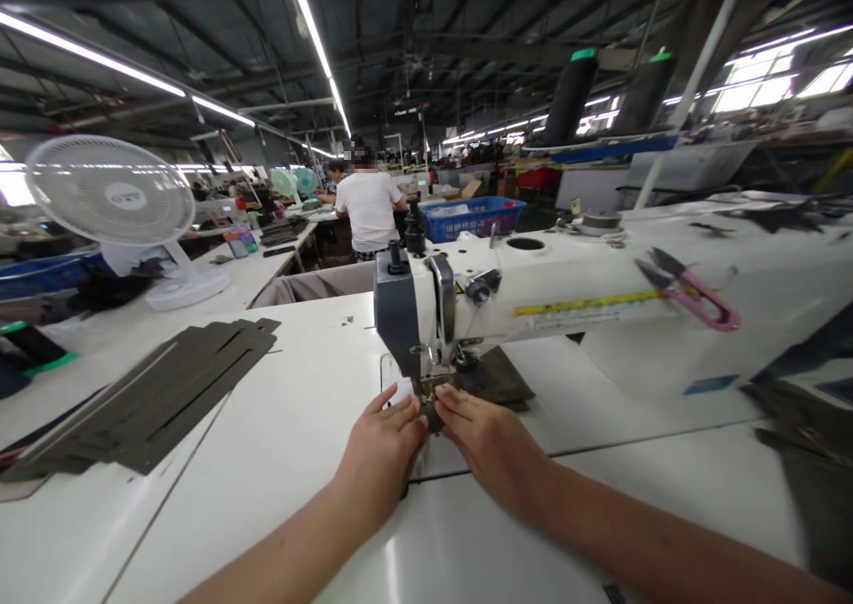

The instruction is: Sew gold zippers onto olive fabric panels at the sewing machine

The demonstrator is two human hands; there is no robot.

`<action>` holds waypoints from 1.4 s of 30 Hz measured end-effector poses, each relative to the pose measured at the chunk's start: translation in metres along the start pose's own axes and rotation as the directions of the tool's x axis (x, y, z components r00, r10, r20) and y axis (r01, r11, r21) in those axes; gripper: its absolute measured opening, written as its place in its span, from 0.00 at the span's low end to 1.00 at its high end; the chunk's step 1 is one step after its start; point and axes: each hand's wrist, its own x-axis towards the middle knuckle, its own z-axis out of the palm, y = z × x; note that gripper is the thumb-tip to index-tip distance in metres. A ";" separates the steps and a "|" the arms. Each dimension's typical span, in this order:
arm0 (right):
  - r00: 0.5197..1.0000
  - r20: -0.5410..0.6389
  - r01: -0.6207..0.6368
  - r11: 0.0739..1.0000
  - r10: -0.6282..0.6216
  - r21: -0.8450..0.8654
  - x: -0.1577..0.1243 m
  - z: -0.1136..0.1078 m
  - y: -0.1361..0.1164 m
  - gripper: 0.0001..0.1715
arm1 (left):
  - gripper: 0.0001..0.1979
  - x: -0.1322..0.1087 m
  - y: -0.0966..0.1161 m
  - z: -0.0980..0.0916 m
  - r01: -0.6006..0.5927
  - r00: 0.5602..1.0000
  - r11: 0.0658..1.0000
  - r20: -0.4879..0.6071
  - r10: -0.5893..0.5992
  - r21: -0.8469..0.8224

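White bench (267,435): left hand (383,451) and right hand (491,442) half-curled, fingertips pinching dark fabric piece (433,419) under sewing machine (566,293); seems thin, limp, best held at edges.

We see a white table (299,435) bearing 1 white sewing machine (566,293). Well to its left lies 1 fanned stack of dark olive strips (166,400). A dark fabric piece (499,377) lies flat under the needle, and more dark cloth (806,471) lies at the right edge.
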 end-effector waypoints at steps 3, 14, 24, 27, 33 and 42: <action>1.000 -0.010 0.002 1.000 -0.002 -0.006 0.004 -0.002 0.001 0.15 | 0.11 0.002 -0.003 0.001 -0.021 1.000 0.999 0.003 0.021 0.026; 0.998 0.041 -0.042 0.999 0.041 0.024 0.007 0.001 0.007 0.14 | 0.10 0.005 -0.007 0.005 -0.012 1.000 0.999 -0.011 0.013 0.045; 0.994 0.065 -0.089 0.993 0.084 0.083 0.008 0.002 0.008 0.13 | 0.07 0.007 -0.008 0.005 0.001 1.000 0.998 -0.002 -0.001 0.062; 0.994 0.066 -0.087 0.995 0.083 0.055 0.008 0.003 0.009 0.12 | 0.07 0.008 -0.008 0.005 0.022 1.000 0.998 -0.003 -0.022 0.062; 0.993 0.073 -0.094 0.994 0.090 0.050 0.008 0.004 0.010 0.13 | 0.06 0.008 -0.008 0.005 0.035 0.999 0.998 -0.009 -0.035 0.053; 0.990 0.030 -0.141 0.984 0.138 0.110 0.007 0.008 0.011 0.09 | 0.06 0.006 -0.011 0.013 0.076 0.993 0.996 -0.098 -0.071 0.052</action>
